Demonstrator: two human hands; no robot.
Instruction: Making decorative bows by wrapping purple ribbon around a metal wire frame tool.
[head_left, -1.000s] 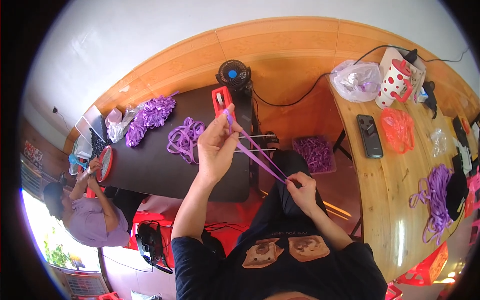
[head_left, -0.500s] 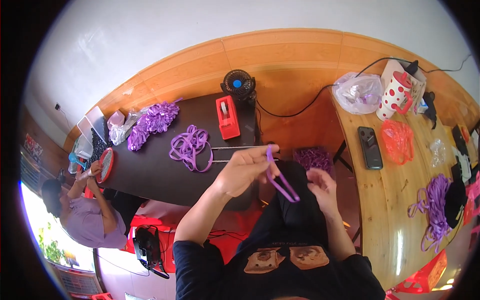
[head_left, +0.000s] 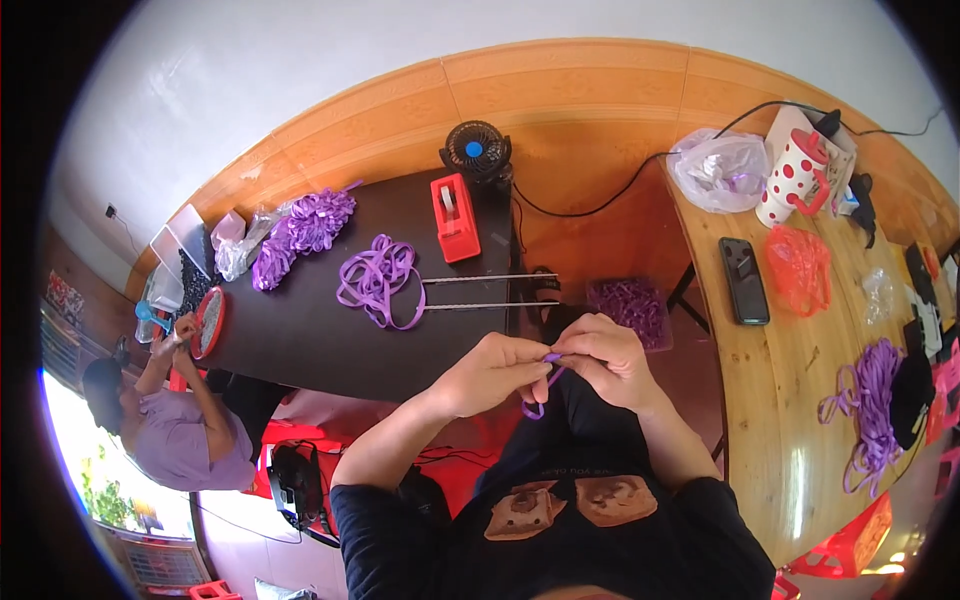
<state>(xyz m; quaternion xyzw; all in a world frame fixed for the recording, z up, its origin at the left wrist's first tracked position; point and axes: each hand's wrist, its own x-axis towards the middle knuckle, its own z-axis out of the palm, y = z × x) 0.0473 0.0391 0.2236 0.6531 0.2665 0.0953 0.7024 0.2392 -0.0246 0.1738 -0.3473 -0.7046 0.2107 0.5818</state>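
Pinching a purple ribbon [head_left: 552,358] with left hand [head_left: 497,375] and right hand [head_left: 605,362], closed thumb-to-finger and nearly meeting above the lap [head_left: 588,430]; letting a loop [head_left: 536,413] dangle just below them; sitting between a wooden table [head_left: 765,420] and a dark table [head_left: 290,335] bearing a loose ribbon coil [head_left: 371,284], two thin rods [head_left: 490,278] and a red tape dispenser [head_left: 460,238].

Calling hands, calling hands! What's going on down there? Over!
Left hand and right hand together, both pinching purple ribbon. Ribbon dangling below. Nothing seen in the way.
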